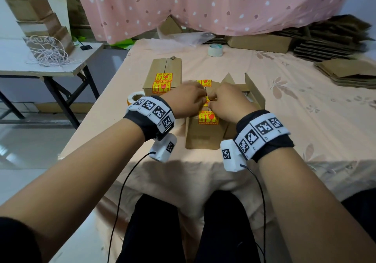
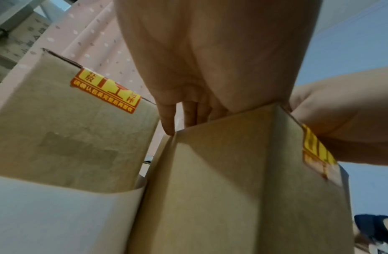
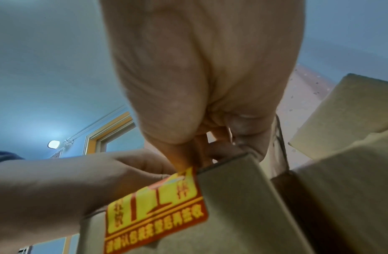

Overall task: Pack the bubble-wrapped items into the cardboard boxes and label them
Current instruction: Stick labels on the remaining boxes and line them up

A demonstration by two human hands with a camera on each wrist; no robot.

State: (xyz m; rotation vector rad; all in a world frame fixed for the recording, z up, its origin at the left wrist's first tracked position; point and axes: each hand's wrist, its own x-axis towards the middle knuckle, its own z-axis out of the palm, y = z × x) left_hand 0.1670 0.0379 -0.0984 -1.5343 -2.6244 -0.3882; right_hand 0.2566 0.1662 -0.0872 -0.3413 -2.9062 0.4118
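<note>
Two hands, left hand point(image 1: 188, 100) and right hand point(image 1: 226, 102), meet fingertip to fingertip, pinching a yellow label point(image 1: 207, 100) atop the closed box point(image 1: 203, 132); an open box point(image 1: 252, 93) crowds its 3 o'clock edge, another labelled box point(image 1: 162, 77) at 10 o'clock.

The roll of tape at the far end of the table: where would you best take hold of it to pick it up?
Probably from above. The roll of tape lies flat, its open core facing up, with free cloth around it. Pinch the ring wall, thumb outside and fingers in the core, or span the outer rim. Both hands are busy on the near box.
</note>
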